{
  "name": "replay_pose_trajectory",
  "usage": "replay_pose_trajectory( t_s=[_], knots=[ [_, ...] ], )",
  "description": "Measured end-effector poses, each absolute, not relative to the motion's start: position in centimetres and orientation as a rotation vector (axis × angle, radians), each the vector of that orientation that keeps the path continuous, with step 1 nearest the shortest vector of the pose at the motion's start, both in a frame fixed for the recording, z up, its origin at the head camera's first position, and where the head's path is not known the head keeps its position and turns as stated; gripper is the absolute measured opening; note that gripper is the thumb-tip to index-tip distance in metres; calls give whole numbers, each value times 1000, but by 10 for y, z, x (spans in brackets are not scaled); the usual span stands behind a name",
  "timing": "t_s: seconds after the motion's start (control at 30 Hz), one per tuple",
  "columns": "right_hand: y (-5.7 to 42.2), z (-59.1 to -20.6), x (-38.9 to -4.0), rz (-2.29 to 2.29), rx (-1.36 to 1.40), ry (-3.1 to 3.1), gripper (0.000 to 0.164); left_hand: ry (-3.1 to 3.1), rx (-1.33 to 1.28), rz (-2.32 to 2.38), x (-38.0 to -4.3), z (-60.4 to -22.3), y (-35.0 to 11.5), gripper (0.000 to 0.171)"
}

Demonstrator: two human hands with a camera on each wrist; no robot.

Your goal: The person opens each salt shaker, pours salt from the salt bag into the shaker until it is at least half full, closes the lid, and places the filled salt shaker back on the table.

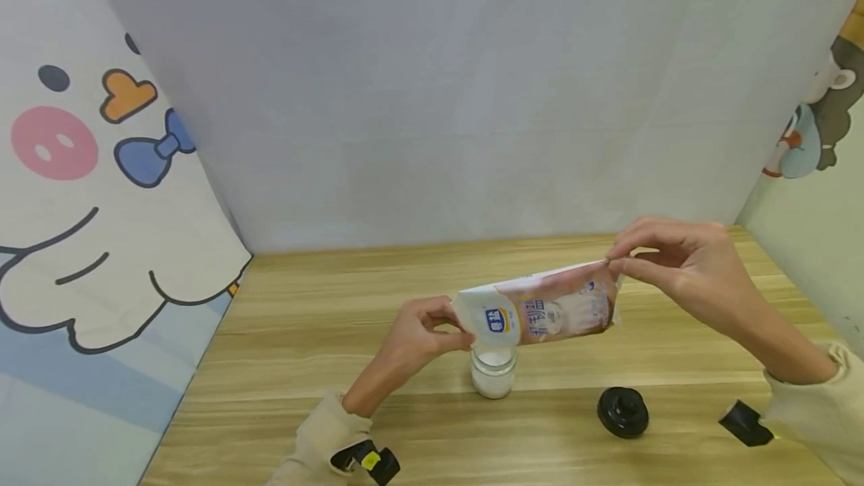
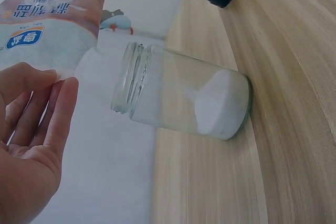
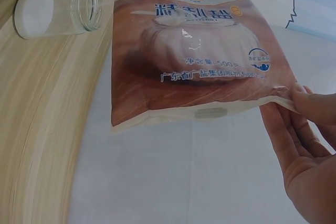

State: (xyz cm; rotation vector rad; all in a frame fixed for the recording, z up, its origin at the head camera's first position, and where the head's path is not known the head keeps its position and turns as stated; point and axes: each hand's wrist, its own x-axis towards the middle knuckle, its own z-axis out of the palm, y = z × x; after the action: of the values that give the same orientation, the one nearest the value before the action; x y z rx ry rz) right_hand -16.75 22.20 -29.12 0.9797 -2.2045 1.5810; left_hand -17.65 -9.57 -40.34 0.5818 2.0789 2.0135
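You've got the printed bag [image 1: 550, 310] strung btwn both hands, just R of centre in the head view. Long axis runs upper R to lower L, low end approx. above the mouth of the glass jar [image 1: 493, 381]. L wrist view shows a gap btwn bag & rim, so not touching. Your L hand [image 1: 418, 336] is nearer the jar, fingers pinched on the bag's lower-L corner. Your R hand [image 1: 695, 268] has fingers clamped on the upper-R corner, well apart from the jar.

Bag = thin, creased film, white & brown w/ blue print; can't tell how full. Jar = clear, smooth cylinder, ridged neck, upright on the worktop [image 1: 304, 321], which is pale, streaky wood-grain. White powder [image 2: 218, 106] in the jar's bottom, sloped to one side. Black lid [image 1: 622, 412], round, glossy, knobbed, lies lower R of frame.
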Motion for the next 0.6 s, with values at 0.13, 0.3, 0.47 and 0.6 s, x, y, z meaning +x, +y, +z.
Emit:
replay_pose_trajectory(
  t_s=[0.13, 0.3, 0.47, 0.6],
  knots=[
    [223, -292, -168, 1596, 978, -2200, 21, 2076, 585, 2020, -176, -404, -96, 13],
    [223, -293, -168, 1606, 968, -2204, 21, 2082, 589, 2018, -176, -404, -97, 11],
    [223, -293, -169, 1627, 980, -2186, 21, 2089, 588, 2020, -176, -403, -96, 11],
    [223, -294, -170, 1667, 998, -2161, 21, 2086, 584, 2020, -176, -403, -96, 11]
  ],
)
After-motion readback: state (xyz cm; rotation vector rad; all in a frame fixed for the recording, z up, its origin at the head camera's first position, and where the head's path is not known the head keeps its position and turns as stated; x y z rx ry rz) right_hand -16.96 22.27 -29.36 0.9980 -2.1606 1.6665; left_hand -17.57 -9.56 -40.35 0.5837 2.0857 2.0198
